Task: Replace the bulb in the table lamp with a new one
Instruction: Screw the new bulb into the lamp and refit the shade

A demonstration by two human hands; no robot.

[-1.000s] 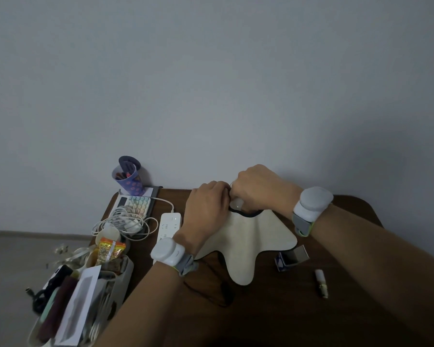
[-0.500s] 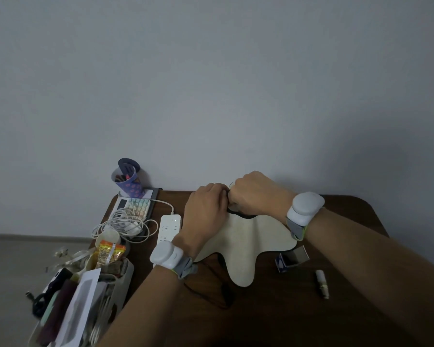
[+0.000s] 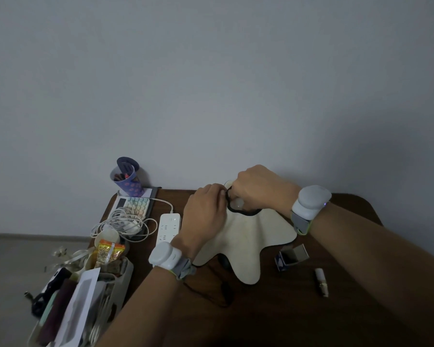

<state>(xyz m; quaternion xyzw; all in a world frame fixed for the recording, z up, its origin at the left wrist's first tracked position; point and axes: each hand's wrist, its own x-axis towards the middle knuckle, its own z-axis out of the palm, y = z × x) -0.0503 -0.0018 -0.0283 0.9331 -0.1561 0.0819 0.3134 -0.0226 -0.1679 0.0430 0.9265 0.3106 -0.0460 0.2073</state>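
Hands meet at the top of the cream, wavy-edged fabric lamp shade [image 3: 248, 236] standing on the dark brown wooden table [image 3: 298, 309]: the left hand [image 3: 206, 211] has its fingers curled on the shade's black-trimmed top rim, and the right hand [image 3: 258, 189] is curled over the small frosted white bulb [image 3: 237, 204] inside that opening. Another small white bulb with a metal base [image 3: 321, 285] lies on the table to the right, near an open blue and white carton [image 3: 290, 256]

No text or label here is legible.
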